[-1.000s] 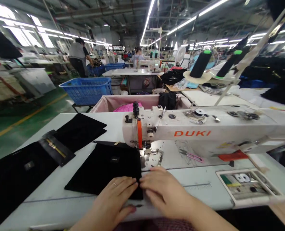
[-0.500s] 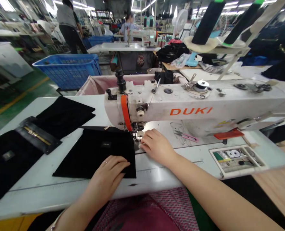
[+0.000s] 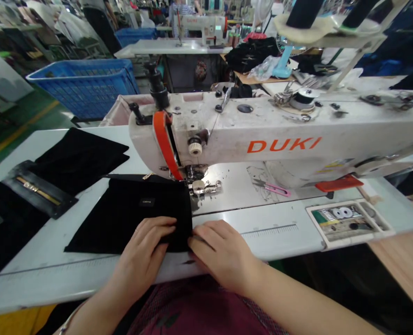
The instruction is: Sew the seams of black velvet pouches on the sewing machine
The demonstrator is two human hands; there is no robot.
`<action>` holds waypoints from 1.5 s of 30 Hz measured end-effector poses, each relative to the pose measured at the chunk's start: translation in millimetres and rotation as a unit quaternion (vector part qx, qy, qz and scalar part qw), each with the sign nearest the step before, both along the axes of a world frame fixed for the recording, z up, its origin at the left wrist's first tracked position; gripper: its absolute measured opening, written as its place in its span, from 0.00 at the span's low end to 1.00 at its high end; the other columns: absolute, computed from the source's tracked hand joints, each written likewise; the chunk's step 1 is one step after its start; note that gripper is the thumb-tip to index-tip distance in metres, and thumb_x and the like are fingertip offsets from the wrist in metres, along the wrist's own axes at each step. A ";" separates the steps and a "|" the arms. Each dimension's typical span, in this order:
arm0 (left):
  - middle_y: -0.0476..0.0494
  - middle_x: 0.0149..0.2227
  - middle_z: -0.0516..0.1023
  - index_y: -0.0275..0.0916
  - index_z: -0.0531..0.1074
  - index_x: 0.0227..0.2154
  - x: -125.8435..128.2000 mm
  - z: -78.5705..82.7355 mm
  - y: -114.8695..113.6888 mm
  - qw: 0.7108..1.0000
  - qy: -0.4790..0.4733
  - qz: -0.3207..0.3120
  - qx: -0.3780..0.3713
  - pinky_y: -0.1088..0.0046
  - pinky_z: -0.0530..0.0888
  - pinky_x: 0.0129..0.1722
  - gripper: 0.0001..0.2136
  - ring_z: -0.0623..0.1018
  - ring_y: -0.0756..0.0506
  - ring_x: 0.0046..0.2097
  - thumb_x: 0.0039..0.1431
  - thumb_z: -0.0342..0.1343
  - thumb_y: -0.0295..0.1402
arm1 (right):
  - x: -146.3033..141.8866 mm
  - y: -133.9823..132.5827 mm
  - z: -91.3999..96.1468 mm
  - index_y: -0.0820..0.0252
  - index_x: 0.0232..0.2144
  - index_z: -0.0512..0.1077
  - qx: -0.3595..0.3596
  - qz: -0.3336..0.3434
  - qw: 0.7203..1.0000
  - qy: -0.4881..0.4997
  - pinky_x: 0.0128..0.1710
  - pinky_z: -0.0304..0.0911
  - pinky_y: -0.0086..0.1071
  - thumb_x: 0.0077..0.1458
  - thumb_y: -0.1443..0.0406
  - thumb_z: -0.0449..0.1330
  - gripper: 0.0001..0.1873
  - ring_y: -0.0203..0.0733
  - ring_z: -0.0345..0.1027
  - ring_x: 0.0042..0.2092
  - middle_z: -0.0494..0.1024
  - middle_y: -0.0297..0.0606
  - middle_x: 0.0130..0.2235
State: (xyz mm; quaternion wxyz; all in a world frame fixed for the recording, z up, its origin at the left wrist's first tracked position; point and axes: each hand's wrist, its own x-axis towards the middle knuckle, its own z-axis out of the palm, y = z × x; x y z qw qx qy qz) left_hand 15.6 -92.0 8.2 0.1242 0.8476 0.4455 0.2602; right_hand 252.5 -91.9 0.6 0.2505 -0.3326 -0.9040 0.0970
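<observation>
A black fabric piece point(image 3: 136, 211) with a small label lies flat on the white table, its right edge under the presser foot point(image 3: 202, 187) of a white DUKI sewing machine point(image 3: 279, 135). My left hand point(image 3: 146, 244) rests on the fabric's near right corner, fingers curled and pinching its edge. My right hand point(image 3: 220, 253) lies beside it at the same corner, fingers pressed on the fabric's edge and the table.
More black fabric pieces point(image 3: 77, 158) and a zipper strip point(image 3: 38, 190) lie at the left. Pink thread snips point(image 3: 272, 188) sit under the machine arm. A parts tray point(image 3: 349, 221) is set in the table at the right. A blue crate point(image 3: 84, 86) stands behind.
My right hand has come back from the presser foot to the fabric's near corner, beside my left hand. The view has tilted down and closer to the machine.
</observation>
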 end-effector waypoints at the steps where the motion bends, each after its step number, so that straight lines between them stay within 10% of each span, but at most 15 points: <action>1: 0.37 0.57 0.73 0.36 0.69 0.49 0.6 3.0 0.8 0.999 0.029 -0.021 0.026 0.58 0.71 0.58 0.12 0.71 0.42 0.59 0.68 0.46 0.21 | 0.1 0.6 -0.3 0.62 0.44 0.73 0.012 0.015 1.000 0.001 0.48 0.64 0.39 0.67 0.68 0.55 0.07 0.46 0.68 0.48 0.77 0.41 0.46; 7: 0.32 0.63 0.68 0.32 0.71 0.45 7.9 13.1 12.0 0.970 0.164 -0.171 0.055 0.48 0.62 0.68 0.14 0.62 0.38 0.68 0.65 0.42 0.18 | 0.7 2.7 -4.6 0.64 0.38 0.74 0.036 0.067 0.997 0.028 0.54 0.64 0.38 0.66 0.71 0.52 0.10 0.44 0.70 0.49 0.79 0.42 0.43; 14: 0.37 0.64 0.67 0.37 0.60 0.65 8.8 -3.6 18.3 0.972 0.188 -0.136 0.039 0.52 0.68 0.64 0.27 0.69 0.39 0.63 0.63 0.46 0.19 | 0.4 5.2 4.4 0.61 0.35 0.73 0.023 0.082 0.996 -0.019 0.52 0.65 0.38 0.65 0.71 0.52 0.11 0.43 0.70 0.42 0.77 0.40 0.37; 28: 0.36 0.61 0.71 0.35 0.64 0.62 5.3 -5.9 52.4 0.971 0.174 -0.150 0.071 0.52 0.70 0.62 0.23 0.70 0.39 0.62 0.65 0.46 0.21 | -2.1 33.6 7.2 0.61 0.34 0.74 0.043 0.084 0.994 -0.050 0.50 0.65 0.39 0.66 0.70 0.53 0.11 0.44 0.70 0.44 0.78 0.41 0.38; 45: 0.41 0.54 0.77 0.36 0.71 0.55 -5.0 1.0 34.0 0.966 0.103 -0.220 0.083 0.59 0.75 0.59 0.14 0.73 0.43 0.59 0.70 0.48 0.24 | 11.4 22.1 -0.3 0.62 0.42 0.74 -0.045 0.070 0.996 0.023 0.49 0.67 0.38 0.67 0.69 0.55 0.08 0.42 0.70 0.45 0.78 0.38 0.39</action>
